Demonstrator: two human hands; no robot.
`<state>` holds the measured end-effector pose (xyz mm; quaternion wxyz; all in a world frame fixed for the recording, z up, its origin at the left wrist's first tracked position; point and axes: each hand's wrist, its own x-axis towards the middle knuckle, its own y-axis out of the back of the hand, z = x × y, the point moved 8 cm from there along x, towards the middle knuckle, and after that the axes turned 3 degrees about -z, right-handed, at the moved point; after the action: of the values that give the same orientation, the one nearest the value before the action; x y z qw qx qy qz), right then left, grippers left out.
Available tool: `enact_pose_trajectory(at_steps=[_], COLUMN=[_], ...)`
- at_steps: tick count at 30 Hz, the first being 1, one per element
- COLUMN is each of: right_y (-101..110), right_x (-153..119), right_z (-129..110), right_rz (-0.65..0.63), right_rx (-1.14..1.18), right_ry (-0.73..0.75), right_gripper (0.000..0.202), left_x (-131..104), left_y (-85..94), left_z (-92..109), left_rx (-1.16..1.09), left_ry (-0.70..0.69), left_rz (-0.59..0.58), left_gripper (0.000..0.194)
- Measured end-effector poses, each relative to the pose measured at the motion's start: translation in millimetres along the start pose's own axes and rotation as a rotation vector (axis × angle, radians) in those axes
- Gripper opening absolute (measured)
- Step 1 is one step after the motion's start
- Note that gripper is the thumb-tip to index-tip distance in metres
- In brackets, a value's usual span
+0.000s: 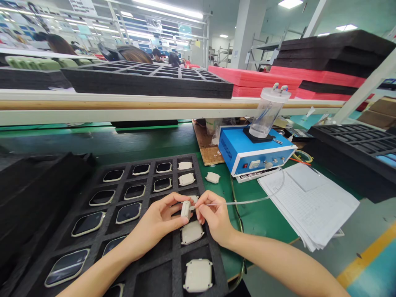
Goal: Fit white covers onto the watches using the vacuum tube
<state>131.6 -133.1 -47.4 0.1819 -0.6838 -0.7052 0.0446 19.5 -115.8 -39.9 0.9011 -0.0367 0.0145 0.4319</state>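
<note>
My left hand (157, 225) holds a small white square casing (186, 209) above the black foam tray (168, 264). My right hand (215, 216) pinches the end of a thin clear tube (247, 201) against the casing's side. The tube runs right toward a blue box machine (247, 150) with a clear cylinder (267, 113) on top. The tray's cells hold several dark-faced units (128, 212) and white casings face down (192, 232). One loose white casing (213, 177) lies on the green mat beside the tray.
A stack of paper forms (309, 202) lies right of the machine. More black foam trays (355, 144) sit at right and on the shelf above (145, 78), with red foam sheets (256, 78). Other people sit behind the shelf. A black foam stack (34, 189) stands at left.
</note>
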Motion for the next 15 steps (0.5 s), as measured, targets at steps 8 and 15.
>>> enact_pose_trajectory(at_steps=[8, 15], right_y=[-0.3, -0.6], right_x=[0.2, -0.7], right_z=[-1.9, -0.2], right_rz=[0.005, -0.002], right_rx=[-0.003, -0.003], right_ry=[-0.004, -0.003], right_gripper=[0.006, 0.006], left_x=[0.7, 0.8], left_y=[-1.1, 0.1], left_z=[1.7, -1.1], left_rx=[-0.001, -0.025], left_ry=[-0.005, 0.01], left_rz=[-0.011, -0.003], left_gripper=[0.027, 0.028])
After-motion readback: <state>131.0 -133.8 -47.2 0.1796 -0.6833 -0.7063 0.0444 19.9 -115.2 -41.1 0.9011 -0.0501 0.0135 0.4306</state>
